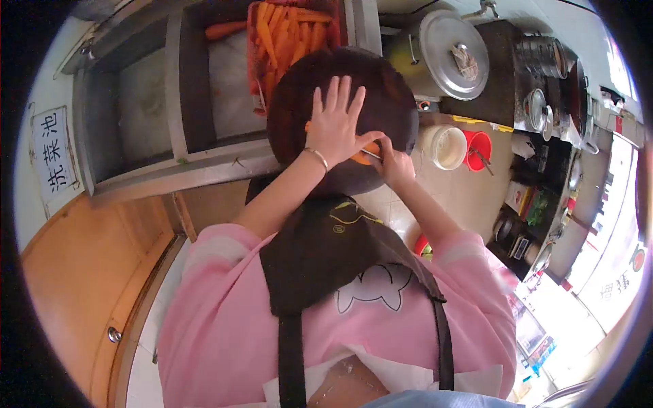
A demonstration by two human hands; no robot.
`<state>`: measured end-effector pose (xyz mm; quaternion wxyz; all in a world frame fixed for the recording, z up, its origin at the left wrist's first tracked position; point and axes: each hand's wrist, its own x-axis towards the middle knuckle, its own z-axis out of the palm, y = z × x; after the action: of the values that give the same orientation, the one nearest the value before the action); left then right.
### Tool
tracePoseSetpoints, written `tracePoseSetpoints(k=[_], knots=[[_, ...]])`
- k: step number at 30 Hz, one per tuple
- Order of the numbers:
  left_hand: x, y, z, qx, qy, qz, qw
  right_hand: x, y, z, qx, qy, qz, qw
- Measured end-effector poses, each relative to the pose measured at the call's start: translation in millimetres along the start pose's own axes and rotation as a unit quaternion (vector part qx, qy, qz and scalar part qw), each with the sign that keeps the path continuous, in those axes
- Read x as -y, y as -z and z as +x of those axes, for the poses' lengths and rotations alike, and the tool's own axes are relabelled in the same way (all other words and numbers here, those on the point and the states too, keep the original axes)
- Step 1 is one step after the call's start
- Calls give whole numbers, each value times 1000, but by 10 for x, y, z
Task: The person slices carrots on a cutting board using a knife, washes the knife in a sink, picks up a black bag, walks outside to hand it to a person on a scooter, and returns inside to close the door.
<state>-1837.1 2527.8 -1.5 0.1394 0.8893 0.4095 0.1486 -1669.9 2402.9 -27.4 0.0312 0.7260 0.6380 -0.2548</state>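
Observation:
My left hand (337, 129), fingers spread, lies flat over a dark round surface (299, 85). Bits of an orange carrot (364, 155) show at both sides of my palm, most of it hidden under the hand. Close on the right, my right hand (396, 165) is closed beside the carrot's end, its fingers meeting my left thumb. A thin pale edge shows at its fingertips, too small to name. Behind the round surface, a red basket (256, 61) holds several peeled carrots (292, 34).
Another carrot (226, 30) lies in the sink (231, 88) at the left. A large lidded pot (454, 54) stands at the back right, with a white bucket (445, 147) and a red bucket (478, 151) below it. Shelves (544, 217) line the right side.

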Motion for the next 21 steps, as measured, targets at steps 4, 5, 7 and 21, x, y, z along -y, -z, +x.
tracePoseSetpoints(k=[4,5,7,21], knots=[[256,-72,-22,17,38,-25,999,306,268,53,66,-25,-67,995],[260,-99,-46,12,47,-22,999,319,281,69,57,-27,-63,996],[198,-85,-67,14,37,-5,999,153,65,72,27,-11,-36,999],[259,9,-246,-99,-19,-60,993,157,141,67,40,-41,-25,998]])
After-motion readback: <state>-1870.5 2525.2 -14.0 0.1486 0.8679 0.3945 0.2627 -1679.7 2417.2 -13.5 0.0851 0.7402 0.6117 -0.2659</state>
